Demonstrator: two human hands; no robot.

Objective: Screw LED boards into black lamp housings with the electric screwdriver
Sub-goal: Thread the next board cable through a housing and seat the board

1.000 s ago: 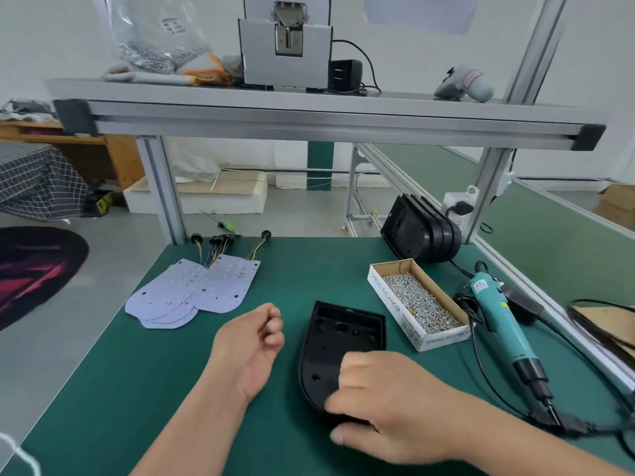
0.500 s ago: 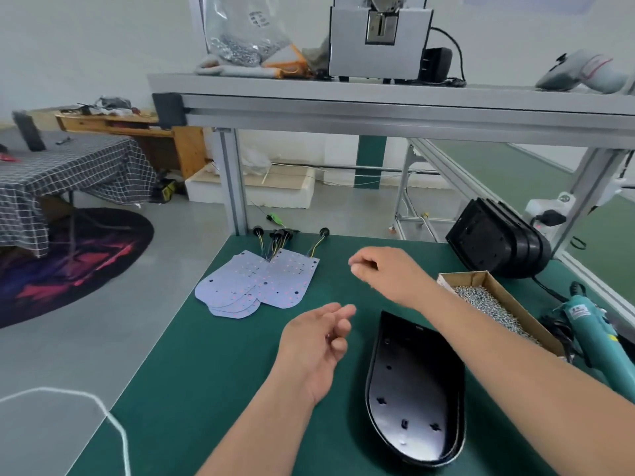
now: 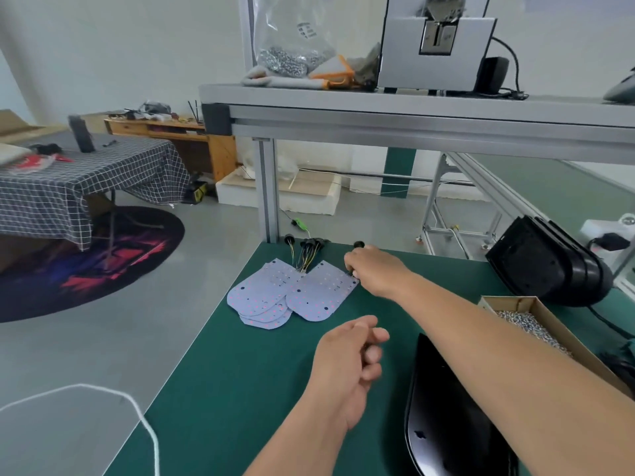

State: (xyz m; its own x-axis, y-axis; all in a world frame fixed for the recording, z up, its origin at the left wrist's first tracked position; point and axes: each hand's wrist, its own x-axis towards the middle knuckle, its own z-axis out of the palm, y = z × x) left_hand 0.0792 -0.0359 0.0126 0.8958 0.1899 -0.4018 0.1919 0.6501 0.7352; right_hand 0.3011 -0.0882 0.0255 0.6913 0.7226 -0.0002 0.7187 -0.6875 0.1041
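1. Step in hand: fetching a board. Pale lilac round-ended LED boards [image 3: 292, 297] lie fanned on the green worktop [image 3: 223, 389], at 11 o'clock from the black plastic lamp housing [image 3: 446, 424].
2. My right grip [image 3: 372, 269] is curled at one board's far corner. I cannot tell if it has pinched the board. My left grip [image 3: 347, 365] is slack and empty.
3. Next, I judge: lift one board and seat it in the housing.

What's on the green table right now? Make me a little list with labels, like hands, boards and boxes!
Table: covered by a green mat
LED boards: fanned pile at the mat's far left, wires pointing away
Right hand: at the pile's right corner, fingers curled; grip unclear
Left hand: loosely curled, holding nothing
Black housing: lying open side up, near right
Spare housings: black stack standing on edge, far right
Screw box: cardboard, holds silver screws
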